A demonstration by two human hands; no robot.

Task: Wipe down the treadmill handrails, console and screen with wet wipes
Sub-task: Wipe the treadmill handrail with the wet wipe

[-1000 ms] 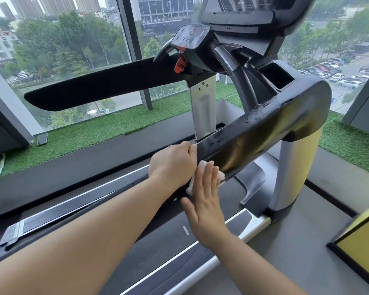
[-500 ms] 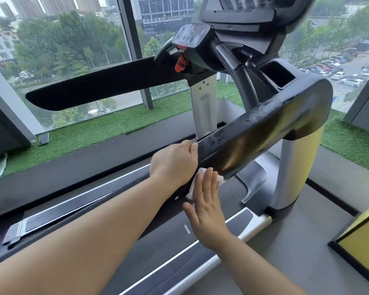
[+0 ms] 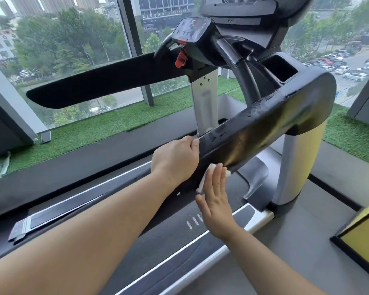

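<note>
The treadmill's near black handrail (image 3: pixel 264 128) runs from the silver upright down to the centre, its top shiny with wet drops. My left hand (image 3: pixel 177 158) grips its near end, fingers curled over the top. My right hand (image 3: pixel 215 196) lies flat with straight fingers and presses a white wet wipe (image 3: pixel 205 179) against the rail's lower outer side. The far handrail (image 3: pixel 107 84) stretches left in front of the window. The console (image 3: pixel 192 35) with a red safety clip (image 3: pixel 181 58) sits top centre; the screen above it is mostly cut off.
The treadmill belt (image 3: pixel 162 241) and its side rails lie below my arms. A silver upright (image 3: pixel 292 167) stands at right, a yellow panel (image 3: pixel 362 237) at the far right edge. Green artificial turf (image 3: pixel 94 128) borders the large window.
My right hand with the wipe has slid a little down the rail's outer side. My left hand keeps its grip on the rail end.
</note>
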